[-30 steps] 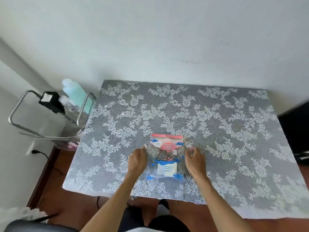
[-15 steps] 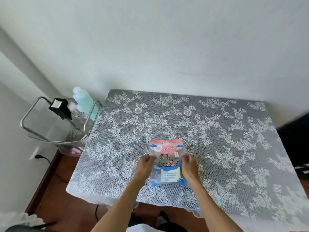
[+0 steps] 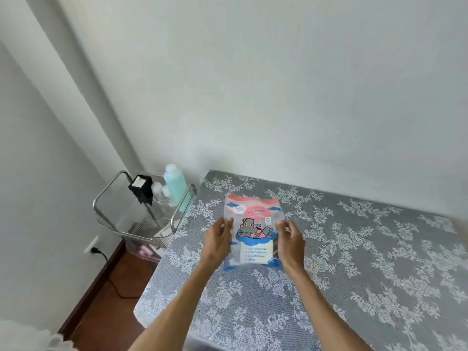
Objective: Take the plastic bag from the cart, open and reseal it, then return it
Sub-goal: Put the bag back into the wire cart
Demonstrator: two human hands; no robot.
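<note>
The left hand point(image 3: 217, 239) is gripping the left edge of the plastic bag point(image 3: 253, 234), thumb on the printed front and fingers curled behind; the right hand point(image 3: 290, 240) is doing the same on the right edge, fingertips bent round the film; neither hand is spread flat, and both are pinching the bag at about its middle height. The bag, clear with a cartoon hippo, a blue band and a red strip along its top, is being held up off the lace-covered worktop point(image 3: 367, 262), facing the person and tilted a little away; it is near the worktop's left end, with the wire cart point(image 3: 144, 216) just beside that end. The cart is carrying a pale green bottle point(image 3: 176, 183) and a black adapter point(image 3: 140, 188).

Judging by the task, the bag is out of the cart and either the opening or the return is in hand; whether the top seal is closed cannot be told. If opening comes next, it is calling for both hands to be shifting up to the red strip and pulling its two sides apart.
</note>
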